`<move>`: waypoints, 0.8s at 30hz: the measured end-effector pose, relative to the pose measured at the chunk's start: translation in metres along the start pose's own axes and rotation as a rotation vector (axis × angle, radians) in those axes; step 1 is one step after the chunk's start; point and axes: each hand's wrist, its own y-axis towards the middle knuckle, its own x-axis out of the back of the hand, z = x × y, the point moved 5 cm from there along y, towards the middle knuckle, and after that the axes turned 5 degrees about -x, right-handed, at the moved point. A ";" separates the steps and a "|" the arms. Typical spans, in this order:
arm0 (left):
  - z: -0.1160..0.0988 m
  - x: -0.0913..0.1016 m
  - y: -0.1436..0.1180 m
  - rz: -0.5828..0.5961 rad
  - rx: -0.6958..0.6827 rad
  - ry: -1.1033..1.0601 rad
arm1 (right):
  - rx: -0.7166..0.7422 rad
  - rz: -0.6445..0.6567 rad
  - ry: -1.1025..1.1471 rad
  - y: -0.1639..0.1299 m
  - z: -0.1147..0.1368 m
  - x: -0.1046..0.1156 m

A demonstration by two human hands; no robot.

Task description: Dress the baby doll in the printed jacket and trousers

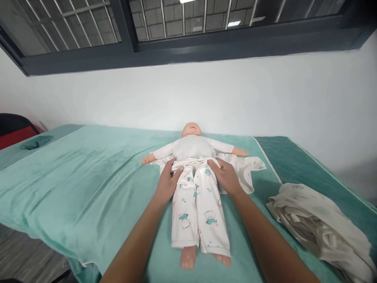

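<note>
A baby doll (pixel 192 129) lies on its back with arms spread and its head toward the wall. It wears a white long-sleeved top (pixel 193 146) and white printed pants (pixel 185 204), with bare feet sticking out below the cuffs. My left hand (pixel 169 180) grips the pants' waistband at the doll's left-hand side in view, thumb on top. On the other side my right hand (pixel 226 175) pinches the same waistband. An opened printed baby shirt (pixel 243 169) lies spread under the doll's torso, partly hidden by the doll and my hands.
A green cloth (pixel 97 188) covers the table under the doll. At the right lies a crumpled bundle of whitish fabric (pixel 321 224). A white wall (pixel 188 94) with a barred window (pixel 188 23) rises behind. Something red and black (pixel 16 129) stands at the far left.
</note>
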 end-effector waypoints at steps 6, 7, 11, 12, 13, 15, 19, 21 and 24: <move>0.004 -0.003 0.025 -0.063 -0.119 0.019 | -0.017 0.064 0.086 0.006 -0.003 -0.004; 0.005 -0.003 0.027 -0.084 -0.142 0.020 | -0.023 0.073 0.093 0.006 -0.003 -0.004; 0.007 -0.001 0.029 -0.143 -0.156 0.058 | -0.031 0.087 0.087 0.004 -0.003 -0.004; 0.006 0.000 0.027 -0.150 -0.148 0.071 | -0.033 0.083 0.079 0.004 -0.003 -0.004; 0.005 0.001 0.025 -0.151 -0.140 0.084 | -0.035 0.074 0.068 0.003 -0.004 -0.003; 0.001 0.003 0.019 -0.127 -0.133 0.106 | -0.037 0.047 0.039 0.004 -0.006 -0.002; -0.010 0.006 -0.001 -0.021 -0.185 0.130 | -0.027 0.001 -0.027 0.007 -0.013 -0.001; -0.015 0.007 -0.014 0.014 -0.244 0.137 | -0.012 -0.019 -0.053 0.008 -0.015 -0.001; -0.019 0.007 -0.031 0.026 -0.325 0.143 | 0.028 -0.057 -0.077 0.008 -0.015 0.001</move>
